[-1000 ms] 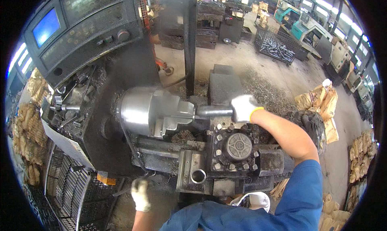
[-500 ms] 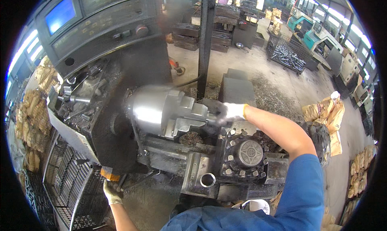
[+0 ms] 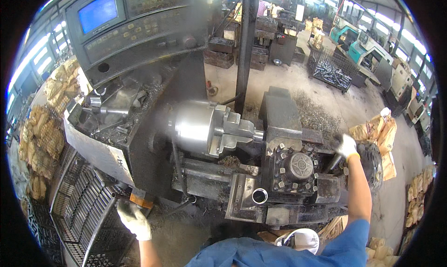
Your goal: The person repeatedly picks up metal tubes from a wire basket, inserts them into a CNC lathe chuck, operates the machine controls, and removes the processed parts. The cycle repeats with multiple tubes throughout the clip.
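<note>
My left hand [image 3: 135, 220], in a white glove with blackened fingers, is beside an orange-brown block [image 3: 141, 199] at the lower left. Its fingers look apart, and nothing shows in it. Over on the right, my gloved right hand [image 3: 346, 147] is above a short dark metal bar [image 3: 333, 163] next to the tool post [image 3: 299, 166]. Its blackened fingertips are blurred, so I cannot tell whether they grip anything. Between my hands, the lathe chuck [image 3: 195, 127] has stepped jaws [image 3: 235, 128] around a short, shiny metal piece [image 3: 258, 136]. A metal ring or tube end [image 3: 260, 196] shows on the slide.
A control panel with a blue screen [image 3: 98, 13] stands at the upper left. Below it, a metal tray [image 3: 116, 111] holds parts and chips. Racked tubes [image 3: 91, 197] are at the lower left. A white bucket [image 3: 305, 240] is near my body. Paper sacks [image 3: 379, 136] stand right.
My right hand has moved from the chuck jaws rightward past the tool post. My left hand has come away from beneath the orange-brown block. The view has shifted, moving the machine rightward in the picture.
</note>
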The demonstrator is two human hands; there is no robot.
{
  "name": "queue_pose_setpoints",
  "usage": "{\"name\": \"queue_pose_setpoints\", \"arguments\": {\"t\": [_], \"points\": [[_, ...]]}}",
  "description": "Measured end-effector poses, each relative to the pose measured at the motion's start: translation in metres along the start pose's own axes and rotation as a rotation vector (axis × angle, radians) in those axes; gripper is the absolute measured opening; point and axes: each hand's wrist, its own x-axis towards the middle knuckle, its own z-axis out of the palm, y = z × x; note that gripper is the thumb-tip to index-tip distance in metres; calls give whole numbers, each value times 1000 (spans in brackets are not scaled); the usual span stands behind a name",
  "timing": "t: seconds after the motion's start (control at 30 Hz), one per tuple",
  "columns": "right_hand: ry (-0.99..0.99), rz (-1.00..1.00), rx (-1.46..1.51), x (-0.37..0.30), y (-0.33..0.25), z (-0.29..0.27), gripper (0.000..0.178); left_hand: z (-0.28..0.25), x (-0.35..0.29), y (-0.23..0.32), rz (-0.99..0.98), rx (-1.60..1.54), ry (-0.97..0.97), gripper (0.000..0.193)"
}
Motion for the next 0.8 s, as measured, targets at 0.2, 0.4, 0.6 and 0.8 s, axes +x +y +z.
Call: {"name": "queue_pose_setpoints", "arguments": {"t": [0.2,0.4,0.6,0.8], "points": [[-306,66,-206,-45,161,118,43,59,94,225,860,30,-40,52],[-347,211,-74,-58,164,149,48,167,211,319,824,328,-115,78],[386,376,946,-159,244,170,27,209,280,337,675,553,-268,89],[273,508,1393,-371,170,90,29,165,113,314,674,-351,-237,46]]}}
